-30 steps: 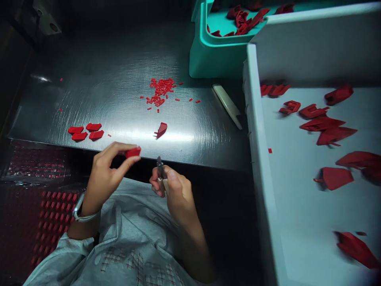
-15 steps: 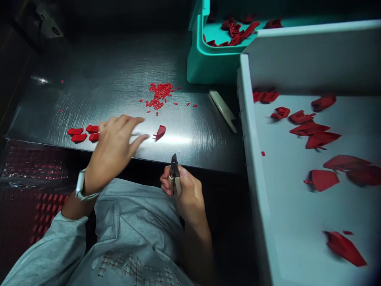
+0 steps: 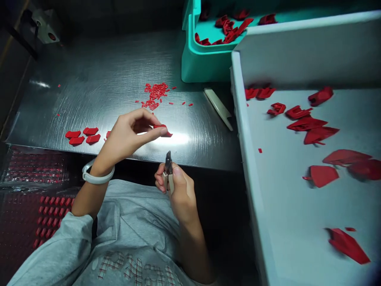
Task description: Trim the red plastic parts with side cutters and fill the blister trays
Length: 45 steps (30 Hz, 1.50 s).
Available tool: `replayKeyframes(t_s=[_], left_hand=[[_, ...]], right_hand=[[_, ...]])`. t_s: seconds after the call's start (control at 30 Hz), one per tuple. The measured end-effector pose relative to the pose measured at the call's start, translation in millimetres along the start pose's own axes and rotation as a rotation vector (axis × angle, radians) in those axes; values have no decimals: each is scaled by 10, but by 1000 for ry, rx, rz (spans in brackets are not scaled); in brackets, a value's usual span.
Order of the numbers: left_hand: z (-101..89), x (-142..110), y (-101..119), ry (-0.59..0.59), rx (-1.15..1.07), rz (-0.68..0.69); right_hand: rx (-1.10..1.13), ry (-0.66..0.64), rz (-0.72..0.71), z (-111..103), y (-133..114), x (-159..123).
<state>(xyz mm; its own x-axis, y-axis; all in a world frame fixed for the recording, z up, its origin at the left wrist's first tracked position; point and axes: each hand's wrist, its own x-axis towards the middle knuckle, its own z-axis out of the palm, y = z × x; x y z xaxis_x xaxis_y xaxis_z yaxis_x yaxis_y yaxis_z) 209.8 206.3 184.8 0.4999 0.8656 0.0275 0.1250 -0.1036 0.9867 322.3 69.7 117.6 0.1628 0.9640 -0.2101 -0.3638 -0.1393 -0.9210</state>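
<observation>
My left hand (image 3: 127, 135) is over the steel table (image 3: 89, 79), its thumb and fingertips pinching a small red plastic piece (image 3: 162, 130). My right hand (image 3: 178, 190) grips a pair of side cutters (image 3: 168, 169) with beige handles, near the table's front edge. The cutters' dark jaws point up and hold nothing I can see. Several flat red plastic pieces (image 3: 81, 136) lie left of my left wrist, and one more (image 3: 108, 134) is partly hidden by it. A heap of tiny red bits (image 3: 154, 95) lies farther back.
A white tray (image 3: 247, 159) with a raised wall stands at the right, holding several larger red plastic parts (image 3: 306, 124). Behind it is a teal bin (image 3: 190, 65) of red parts. A flat beige strip (image 3: 218, 107) lies on the table, and a dark red studded mat (image 3: 44, 214) lies below left.
My left hand has set down the red piece it held and now pinches the piece that lay nearer the table's middle. The cutters stay in my right hand, and the view has shifted slightly.
</observation>
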Motion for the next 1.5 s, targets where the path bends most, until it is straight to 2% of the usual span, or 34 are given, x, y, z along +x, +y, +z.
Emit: replayKeyframes(t_s=[0.1, 0.27, 0.33, 0.47, 0.63, 0.83, 1.2, 1.5], left_hand=[[126, -229, -63, 109, -296, -83], [332, -459, -144, 86, -568, -256], [370, -503, -153, 92, -555, -252], [378, -582, -179, 96, -430, -132], [332, -645, -201, 237, -317, -56], [290, -675, -136, 241, -180, 12], [282, -703, -85, 250, -171, -17], [211, -716, -24, 167, -183, -11]], right_hand=[[-40, 8, -55, 66, -28, 8], [-71, 21, -124, 87, -76, -50], [-65, 23, -134, 78, -87, -81], [-67, 23, -143, 63, -118, -115], [-93, -49, -118, 65, -178, -146], [-182, -35, -141, 88, -228, -187], [-196, -57, -179, 50, -234, -196], [-174, -91, -212, 48, -262, -194]])
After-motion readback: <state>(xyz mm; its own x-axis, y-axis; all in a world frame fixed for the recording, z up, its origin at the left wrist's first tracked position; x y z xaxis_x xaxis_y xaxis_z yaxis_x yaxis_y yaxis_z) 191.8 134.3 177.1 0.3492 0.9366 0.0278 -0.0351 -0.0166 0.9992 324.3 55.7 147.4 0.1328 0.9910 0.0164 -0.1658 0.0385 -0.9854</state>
